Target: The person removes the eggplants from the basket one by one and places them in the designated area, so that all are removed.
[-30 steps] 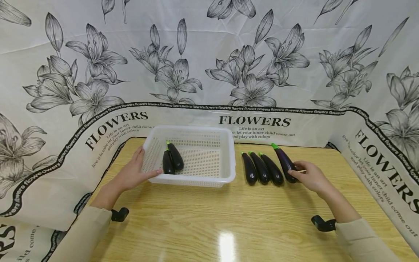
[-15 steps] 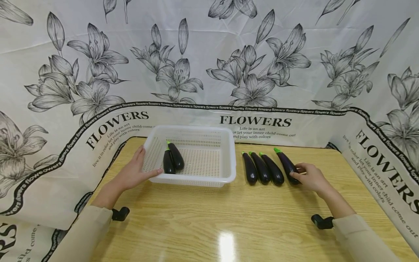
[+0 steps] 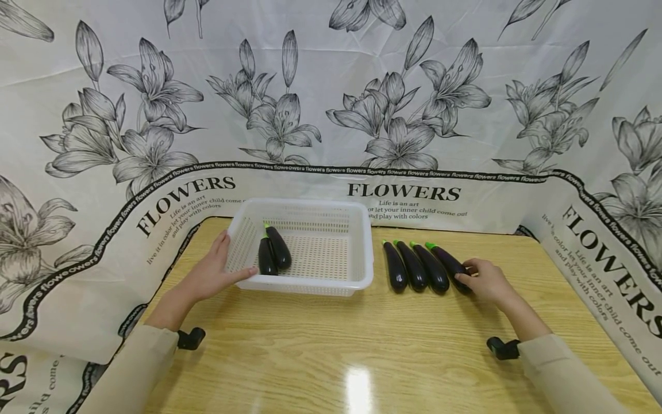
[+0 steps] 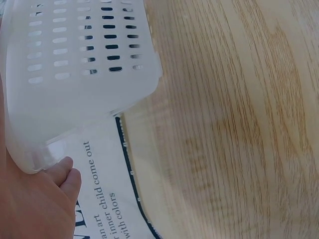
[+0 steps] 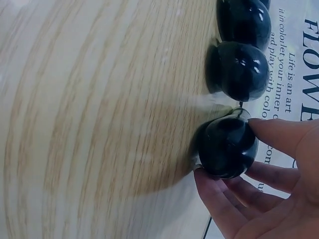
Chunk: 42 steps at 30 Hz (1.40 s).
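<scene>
A glossy wooden table [image 3: 331, 345] was enclosed on three sides by a white cloth [image 3: 331, 103] printed with grey lilies and the word FLOWERS. Nearest the viewer, two beige sleeves were seen, with a dark wrist mount at each cuff.

The left hand [image 3: 209, 275] was laid against the near left corner of a white perforated basket [image 3: 310, 284]; its thumb was set along the front rim and its fingers were spread straight up the outer left wall, so nothing was clasped. In the left wrist view the basket wall [image 4: 75, 59] was seen close above the fingers [image 4: 50, 189].

The right hand [image 3: 486, 282] was closed around the rounded end of the rightmost eggplant [image 3: 449, 265], which lay on the table. In the right wrist view that eggplant [image 5: 227, 147] was pinched between the thumb above and the curled fingers [image 5: 224, 204] below. Just beside it, three more eggplants [image 3: 415, 266] were lined up in a row, green stems pointing away from the viewer, close together between the held one and the basket.

Farther back, inside the basket at its left side, two eggplants [image 3: 273, 256] were lying against each other, stems toward the far wall.
</scene>
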{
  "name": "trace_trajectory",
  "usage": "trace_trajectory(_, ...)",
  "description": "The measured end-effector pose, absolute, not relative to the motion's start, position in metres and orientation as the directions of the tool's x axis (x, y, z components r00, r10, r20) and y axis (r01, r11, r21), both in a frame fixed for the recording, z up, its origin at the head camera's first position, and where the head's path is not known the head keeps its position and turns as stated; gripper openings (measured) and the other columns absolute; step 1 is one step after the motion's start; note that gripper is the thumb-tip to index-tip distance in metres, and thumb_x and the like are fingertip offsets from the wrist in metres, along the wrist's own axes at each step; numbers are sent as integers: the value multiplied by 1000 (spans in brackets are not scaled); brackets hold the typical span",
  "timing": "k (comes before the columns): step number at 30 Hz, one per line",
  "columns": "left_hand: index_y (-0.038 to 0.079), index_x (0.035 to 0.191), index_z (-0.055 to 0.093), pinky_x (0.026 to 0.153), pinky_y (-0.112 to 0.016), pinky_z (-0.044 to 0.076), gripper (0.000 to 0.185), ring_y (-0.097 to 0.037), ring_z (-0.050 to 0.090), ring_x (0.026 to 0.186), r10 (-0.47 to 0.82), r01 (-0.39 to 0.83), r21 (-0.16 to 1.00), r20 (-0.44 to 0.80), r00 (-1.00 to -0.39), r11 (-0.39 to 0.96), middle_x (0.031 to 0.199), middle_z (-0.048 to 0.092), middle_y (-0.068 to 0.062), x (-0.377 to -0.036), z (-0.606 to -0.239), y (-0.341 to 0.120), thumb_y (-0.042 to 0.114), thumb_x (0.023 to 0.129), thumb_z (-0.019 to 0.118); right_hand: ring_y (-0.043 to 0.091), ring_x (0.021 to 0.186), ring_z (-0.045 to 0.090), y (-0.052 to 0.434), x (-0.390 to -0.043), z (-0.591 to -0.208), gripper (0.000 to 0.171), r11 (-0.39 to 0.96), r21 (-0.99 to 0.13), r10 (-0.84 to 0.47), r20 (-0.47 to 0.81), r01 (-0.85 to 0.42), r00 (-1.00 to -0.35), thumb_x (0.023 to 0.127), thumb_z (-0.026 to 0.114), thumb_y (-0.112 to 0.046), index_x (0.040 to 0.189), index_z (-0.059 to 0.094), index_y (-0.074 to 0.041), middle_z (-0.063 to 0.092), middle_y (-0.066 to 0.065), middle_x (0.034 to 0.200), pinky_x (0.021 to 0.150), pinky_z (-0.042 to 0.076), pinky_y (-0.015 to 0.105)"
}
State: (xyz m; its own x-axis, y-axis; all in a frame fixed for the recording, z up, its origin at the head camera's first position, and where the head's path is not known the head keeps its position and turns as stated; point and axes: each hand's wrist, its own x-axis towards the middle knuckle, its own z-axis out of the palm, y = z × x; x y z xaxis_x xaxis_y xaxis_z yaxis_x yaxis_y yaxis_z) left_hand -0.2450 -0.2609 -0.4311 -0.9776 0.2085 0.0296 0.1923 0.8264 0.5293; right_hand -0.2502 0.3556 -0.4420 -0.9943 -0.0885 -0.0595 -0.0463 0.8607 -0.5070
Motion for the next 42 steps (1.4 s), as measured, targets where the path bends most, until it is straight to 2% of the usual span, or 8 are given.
trace_trajectory(26,0,162,-9,115,-70,24,127,-52,13,151,213,196,530,30,-977,825,170,-11,-20,-245,-431,-262,73,87,64,60,116,53,352,-246,-441,63,870,-493,-65,-81,-16,-995,103,61,-25,142,40,21,51,46,130,88,51,64)
trace_trajectory(34,1,162,-8,115,-70,25,128,-53,15,151,209,190,535,26,-978,823,170,-10,-20,-244,-431,-261,75,86,64,60,116,54,353,-235,-428,67,856,-515,-94,-51,-54,-994,104,61,-27,145,38,19,46,46,136,83,55,59)
trace_trajectory(42,2,162,-9,116,-69,23,128,-52,13,152,206,189,531,28,-978,826,170,-11,-19,-246,-433,-263,75,86,63,57,115,56,350,-228,-414,64,859,-504,-118,-31,-86,-993,104,61,-30,144,41,17,48,43,137,81,56,57)
